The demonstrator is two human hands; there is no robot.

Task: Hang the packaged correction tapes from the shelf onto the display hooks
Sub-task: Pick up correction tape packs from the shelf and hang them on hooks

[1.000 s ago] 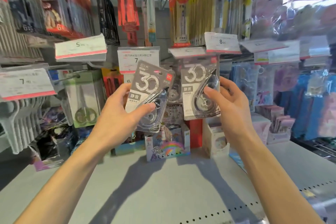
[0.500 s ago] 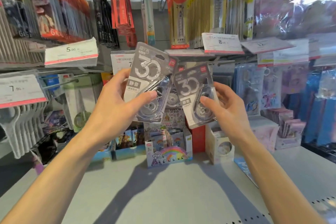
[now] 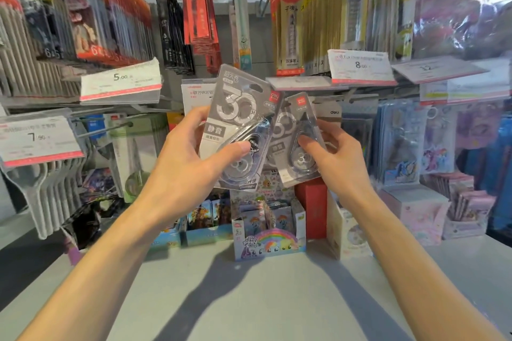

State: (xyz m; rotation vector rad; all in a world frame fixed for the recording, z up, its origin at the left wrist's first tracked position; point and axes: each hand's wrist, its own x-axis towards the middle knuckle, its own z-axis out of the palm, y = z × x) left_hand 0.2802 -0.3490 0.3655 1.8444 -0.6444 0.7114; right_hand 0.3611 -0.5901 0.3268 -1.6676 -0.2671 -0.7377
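Gripping one "30" (deli-branded) correction tape pack each — left hand point(image 3: 182, 174), right hand point(image 3: 340, 163).

Person, head-camera view. Two bare forearms, uncovered from the lower frame edge to the wrists; no sleeve or cuff visible. Left hand point(image 3: 180, 174): bare, no glove, ring, watch or band. Right hand point(image 3: 340, 166): bare, likewise unadorned. Fingernails short, unpainted where they show.

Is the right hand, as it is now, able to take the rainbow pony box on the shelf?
Probably not yet: the right hand already pinches a correction tape pack, though the rainbow pony box stands unblocked below.
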